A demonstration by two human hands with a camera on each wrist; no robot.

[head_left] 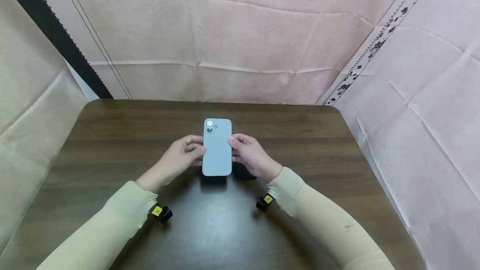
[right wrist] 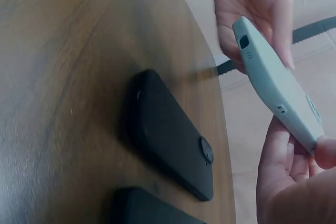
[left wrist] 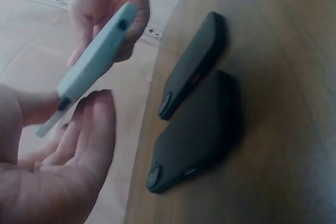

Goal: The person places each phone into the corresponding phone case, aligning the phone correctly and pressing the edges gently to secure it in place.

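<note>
Both hands hold a light blue phone [head_left: 217, 149] above the table, its back with the round camera lenses toward the head camera. My left hand [head_left: 183, 153] pinches its left edge, thumb on the near face. Opposite it, my right hand [head_left: 253, 153] grips the right edge between thumb and fingers. The right wrist view shows small cutouts along the light blue phone's [right wrist: 281, 90] edge, which looks like a case. Below lie two black phones [left wrist: 194, 129], side by side on the table; the hands and the blue phone mostly hide them in the head view.
The dark wooden table [head_left: 131, 124] has rounded far corners. Pale creased cloth [head_left: 240, 41] hangs behind it and on both sides. A black band [head_left: 56, 32] runs down the left cloth. Each wrist wears a small black camera [head_left: 162, 213] on a strap.
</note>
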